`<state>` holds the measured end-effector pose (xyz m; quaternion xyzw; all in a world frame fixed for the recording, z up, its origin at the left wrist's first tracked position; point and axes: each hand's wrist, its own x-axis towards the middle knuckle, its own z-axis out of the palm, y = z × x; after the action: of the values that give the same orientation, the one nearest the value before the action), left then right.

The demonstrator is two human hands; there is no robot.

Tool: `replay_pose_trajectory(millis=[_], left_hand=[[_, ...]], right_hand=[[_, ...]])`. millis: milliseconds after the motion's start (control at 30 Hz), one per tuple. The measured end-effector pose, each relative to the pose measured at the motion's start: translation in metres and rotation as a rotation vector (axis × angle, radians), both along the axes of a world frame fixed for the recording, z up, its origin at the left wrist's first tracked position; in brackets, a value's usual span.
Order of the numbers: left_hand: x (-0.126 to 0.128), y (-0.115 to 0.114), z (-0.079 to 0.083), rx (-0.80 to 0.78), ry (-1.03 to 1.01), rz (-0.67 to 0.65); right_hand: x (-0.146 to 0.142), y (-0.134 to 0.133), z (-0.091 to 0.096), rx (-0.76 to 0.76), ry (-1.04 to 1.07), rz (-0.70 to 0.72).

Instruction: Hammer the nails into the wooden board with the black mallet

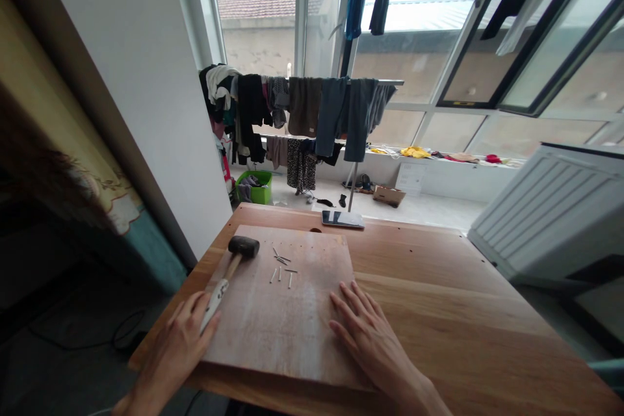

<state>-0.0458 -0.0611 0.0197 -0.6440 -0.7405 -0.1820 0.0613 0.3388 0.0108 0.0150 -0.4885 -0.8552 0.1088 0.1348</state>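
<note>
My left hand is at the left edge of a flat wooden board. The white, dark-patterned handle of a rubber mallet lies between its thumb and fingers. The mallet's black head rests on the board's far left part. My right hand lies flat with fingers stretched out, across the board's right edge, holding nothing. Several loose nails are scattered on the board between the mallet head and my right hand. A row of small dark dots runs near the board's far edge.
The board lies on a wooden table. A phone sits at the table's far edge. Beyond stand a laundry rack with clothes and a green basket. A white ribbed cabinet stands at the right.
</note>
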Motion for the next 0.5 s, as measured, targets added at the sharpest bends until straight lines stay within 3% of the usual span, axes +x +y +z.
replay_pose_trajectory(millis=[133,267,367,500], left_hand=[[0.049,-0.011,-0.007,-0.074,0.062,-0.047],[0.082,-0.012,-0.001,-0.169,0.123,-0.13],[0.098,-0.003,0.007,-0.216,0.125,-0.153],[0.108,0.01,0.014,-0.344,-0.01,-0.108]], right_hand=[[0.055,-0.007,0.003,-0.01,-0.046,-0.048],[0.095,-0.011,0.003,0.032,-0.112,-0.113],[0.102,-0.006,0.01,0.08,-0.138,-0.158],[0.077,0.014,0.033,0.115,-0.11,-0.092]])
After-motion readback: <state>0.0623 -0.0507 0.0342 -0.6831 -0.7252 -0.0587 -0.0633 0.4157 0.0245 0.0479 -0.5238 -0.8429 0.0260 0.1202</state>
